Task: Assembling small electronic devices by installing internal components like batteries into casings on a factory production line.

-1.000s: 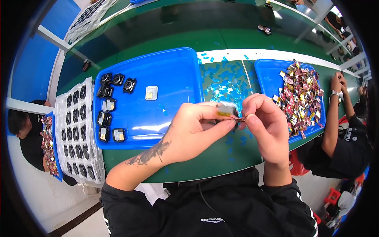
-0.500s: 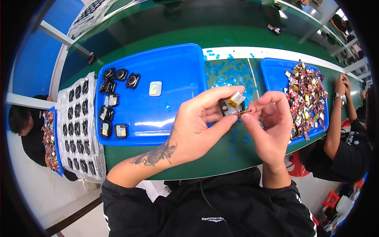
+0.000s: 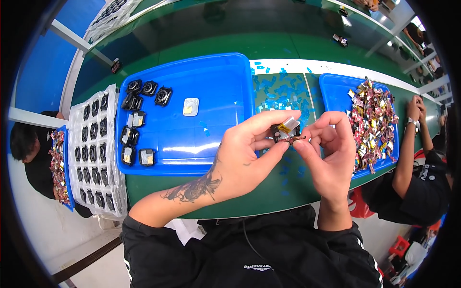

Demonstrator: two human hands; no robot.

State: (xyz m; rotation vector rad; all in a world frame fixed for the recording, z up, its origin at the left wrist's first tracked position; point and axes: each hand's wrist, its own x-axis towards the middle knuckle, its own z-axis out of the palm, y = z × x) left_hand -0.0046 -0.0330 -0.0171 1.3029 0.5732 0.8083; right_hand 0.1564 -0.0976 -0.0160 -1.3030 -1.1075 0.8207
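My left hand (image 3: pixel 242 156) grips a small black watch case (image 3: pixel 278 134) between thumb and fingers, its inner side up. A silver battery (image 3: pixel 290 125) with yellow tape stands tilted out of the case. At the case's near right edge, my right hand (image 3: pixel 333 161) pinches a thin dark-red strip with wires (image 3: pixel 298 138) between thumb and index finger. Its other fingers are curled. The fingertips hide where the strip meets the case.
Left, a blue tray (image 3: pixel 168 137) holds several black watch cases and a pale square part (image 3: pixel 190 107). Blue film scraps (image 3: pixel 283 91) litter the green table. Right, another blue tray (image 3: pixel 331 91) carries heaped batteries (image 3: pixel 372 125). A white tray (image 3: pixel 72 139) of watch cases stands far left. Co-workers sit either side.
The watch case has shifted slightly within my left hand, and a little less of its black rim shows. My right hand keeps its pinch on the strip.
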